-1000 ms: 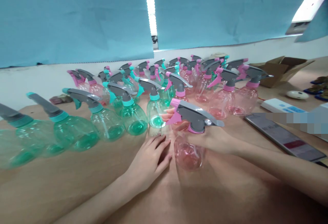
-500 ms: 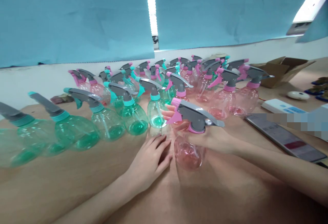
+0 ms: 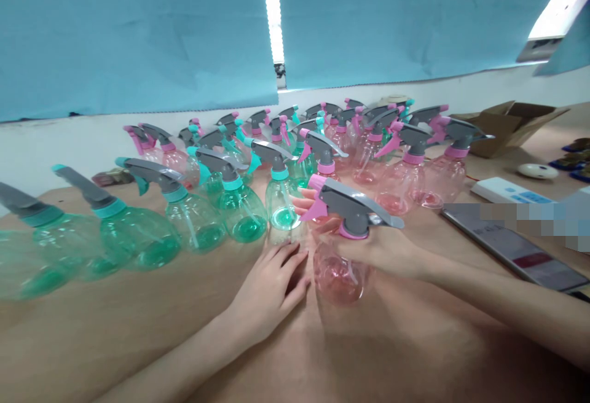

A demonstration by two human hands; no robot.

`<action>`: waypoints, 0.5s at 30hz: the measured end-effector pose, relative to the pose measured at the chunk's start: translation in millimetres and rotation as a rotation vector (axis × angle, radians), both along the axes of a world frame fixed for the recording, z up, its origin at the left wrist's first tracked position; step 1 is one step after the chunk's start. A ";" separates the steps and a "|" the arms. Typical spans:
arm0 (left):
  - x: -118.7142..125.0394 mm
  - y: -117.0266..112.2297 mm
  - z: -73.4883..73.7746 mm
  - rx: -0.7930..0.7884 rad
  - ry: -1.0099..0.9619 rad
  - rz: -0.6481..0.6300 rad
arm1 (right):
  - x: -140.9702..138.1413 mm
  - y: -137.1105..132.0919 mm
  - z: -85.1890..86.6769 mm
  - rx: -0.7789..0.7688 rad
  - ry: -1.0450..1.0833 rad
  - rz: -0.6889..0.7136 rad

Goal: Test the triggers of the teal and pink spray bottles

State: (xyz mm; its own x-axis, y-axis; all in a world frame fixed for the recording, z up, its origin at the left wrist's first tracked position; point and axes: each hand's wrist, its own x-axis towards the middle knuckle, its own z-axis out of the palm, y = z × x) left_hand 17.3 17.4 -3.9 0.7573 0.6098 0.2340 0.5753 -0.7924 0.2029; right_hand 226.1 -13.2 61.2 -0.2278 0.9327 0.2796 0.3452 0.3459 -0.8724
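My left hand (image 3: 271, 286) lies on the table, palm down, its fingers slightly bent and apart, with nothing in it. Just right of it stands a clear pink spray bottle (image 3: 343, 277) with a grey and pink trigger head. My right hand (image 3: 378, 249) reaches behind this bottle, partly hidden by it. Its fingers stretch out to the left past the pink trigger and do not wrap round the bottle. Beyond my left hand stands a green spray bottle (image 3: 283, 203) with a turquoise collar.
Several green spray bottles (image 3: 138, 237) line the left side. Several pink ones (image 3: 401, 182) crowd the back and right. On the right are a phone (image 3: 511, 246), a white box-shaped item (image 3: 511, 191), a white rounded object (image 3: 537, 171) and an open cardboard box (image 3: 500, 126).
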 end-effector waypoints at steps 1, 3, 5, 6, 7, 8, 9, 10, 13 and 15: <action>0.0 0.1 0.0 0.000 0.000 0.000 | 0.1 0.1 -0.4 0.002 0.000 -0.001; -0.3 0.6 -0.5 0.003 0.000 -0.001 | 0.0 0.1 -0.2 -0.003 -0.003 0.002; -0.6 1.2 -1.4 0.008 0.001 -0.001 | -0.5 0.0 1.0 -0.014 -0.014 0.000; -0.8 1.5 -1.9 0.011 0.002 -0.002 | -0.8 -0.2 1.8 -0.017 -0.022 -0.008; -0.9 1.6 -2.2 0.013 0.003 -0.002 | -1.0 -0.4 2.5 -0.020 -0.032 -0.022; -1.0 1.7 -2.4 0.014 0.005 -0.001 | -1.1 -0.7 3.2 -0.022 -0.044 -0.040; -1.0 1.6 -2.5 0.015 0.007 0.000 | -1.2 -1.1 3.7 -0.023 -0.055 -0.059; -1.0 1.5 -2.5 0.014 0.009 0.001 | -1.1 -1.3 4.0 -0.023 -0.063 -0.074; -0.7 0.9 -2.3 0.014 0.016 0.004 | -0.5 -1.6 3.8 -0.023 -0.049 -0.071; -0.6 0.4 -2.3 0.014 0.018 0.004 | 0.1 -1.4 3.3 -0.023 -0.016 -0.031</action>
